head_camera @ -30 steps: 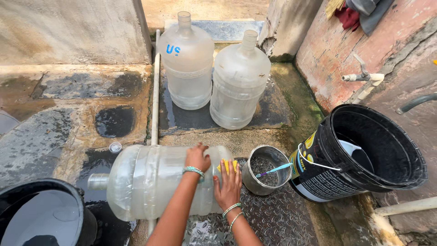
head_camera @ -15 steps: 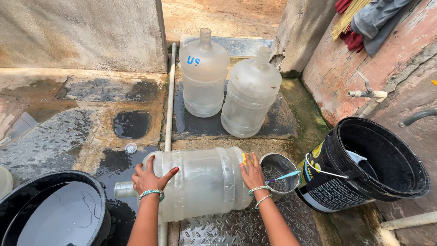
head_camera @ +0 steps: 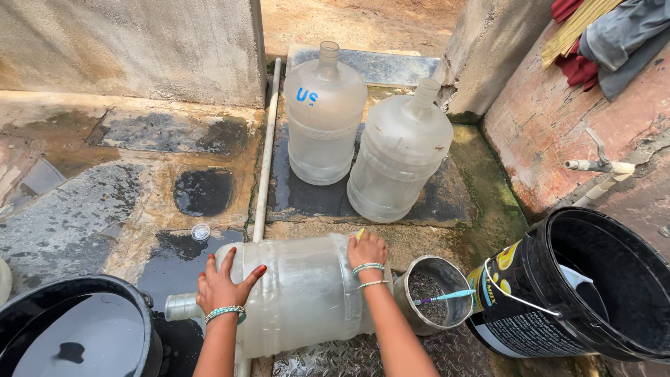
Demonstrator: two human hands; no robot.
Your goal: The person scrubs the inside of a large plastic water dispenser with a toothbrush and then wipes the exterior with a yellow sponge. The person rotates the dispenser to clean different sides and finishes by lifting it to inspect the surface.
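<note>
head view shows a large clear plastic water jug (head_camera: 300,293) lying on its side on wet ground. the left hand (head_camera: 225,285) spreads flat near its neck. the right hand (head_camera: 366,251) presses its base end, beside a small metal pot (head_camera: 434,293).

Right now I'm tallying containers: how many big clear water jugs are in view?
3. One jug lying on its side under the left hand and right hand; two upright behind it, a marked jug and a plain jug. Others may sit outside the view.
</note>
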